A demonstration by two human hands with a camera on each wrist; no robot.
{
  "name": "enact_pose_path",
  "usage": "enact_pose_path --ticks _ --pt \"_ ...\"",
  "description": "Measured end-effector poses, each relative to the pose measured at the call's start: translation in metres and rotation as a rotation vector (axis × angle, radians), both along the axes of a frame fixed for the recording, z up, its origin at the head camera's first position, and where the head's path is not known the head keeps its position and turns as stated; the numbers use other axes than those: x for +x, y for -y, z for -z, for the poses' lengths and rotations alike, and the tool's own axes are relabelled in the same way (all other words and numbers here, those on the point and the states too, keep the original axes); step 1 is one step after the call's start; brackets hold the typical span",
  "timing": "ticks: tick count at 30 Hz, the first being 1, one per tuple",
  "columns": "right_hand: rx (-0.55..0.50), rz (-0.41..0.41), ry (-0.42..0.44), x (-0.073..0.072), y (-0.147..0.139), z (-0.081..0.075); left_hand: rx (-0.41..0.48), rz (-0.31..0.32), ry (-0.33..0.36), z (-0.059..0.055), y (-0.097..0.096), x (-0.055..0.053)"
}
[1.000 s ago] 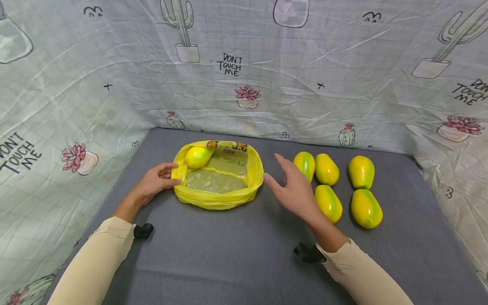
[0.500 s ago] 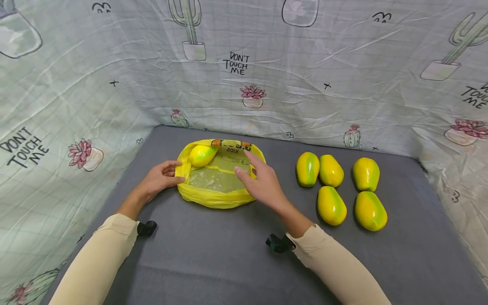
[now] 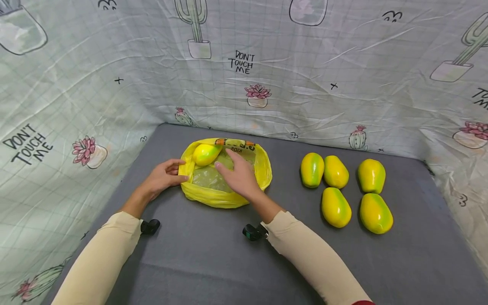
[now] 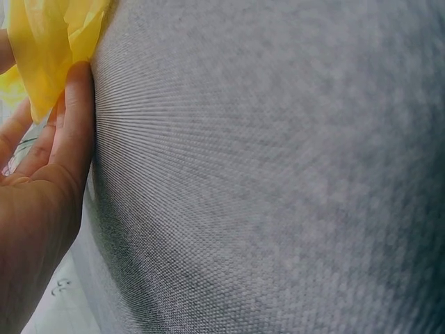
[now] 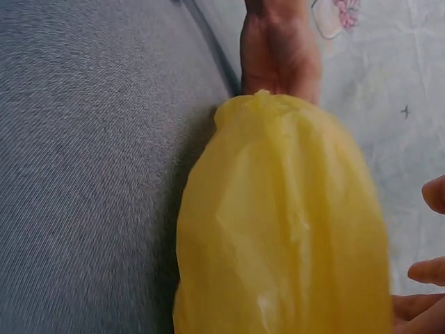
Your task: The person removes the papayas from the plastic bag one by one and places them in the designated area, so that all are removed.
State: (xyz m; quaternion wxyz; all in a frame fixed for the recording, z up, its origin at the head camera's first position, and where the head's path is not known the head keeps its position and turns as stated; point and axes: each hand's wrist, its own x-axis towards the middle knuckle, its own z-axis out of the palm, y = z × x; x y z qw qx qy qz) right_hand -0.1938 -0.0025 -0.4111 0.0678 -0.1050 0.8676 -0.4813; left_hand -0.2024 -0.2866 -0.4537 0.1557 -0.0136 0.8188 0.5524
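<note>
A yellow plastic bag (image 3: 213, 199) stands on the grey cloth with its mouth spread wide and its rim rolled down. Inside, at the far left, lies a glossy yellow-green fruit (image 3: 206, 154), shaped like a mango or papaya. My left hand (image 3: 164, 176) holds the bag's left edge; the left wrist view has yellow plastic (image 4: 59, 42) between thumb and fingers. Over the bag's mouth reaches my right hand (image 3: 240, 176), fingers extended and thumb apart, just right of the fruit and holding nothing. Only some of its fingertips (image 5: 434, 271) show in the right wrist view.
Several similar fruits lie right of the bag: one cluster with a front fruit (image 3: 336, 207), and a column of two farther right, the nearer fruit (image 3: 376, 214) in front. A printed cactus sheet (image 3: 289, 67) hangs behind the grey cloth surface (image 3: 213, 254).
My right hand has moved left from beside the loose fruits to over the bag's mouth. My left hand keeps its place at the bag's edge. The view has shifted slightly.
</note>
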Motion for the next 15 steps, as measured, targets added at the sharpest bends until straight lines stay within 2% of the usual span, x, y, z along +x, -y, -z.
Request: enact_pose_path --ticks 8,15 --pt "-0.052 0.047 0.101 -0.018 0.020 0.011 -0.021 0.005 -0.005 0.001 0.000 0.000" --pt "-0.127 0.071 0.182 -0.027 0.033 0.015 -0.037 0.008 -0.016 0.000 -0.001 0.001"
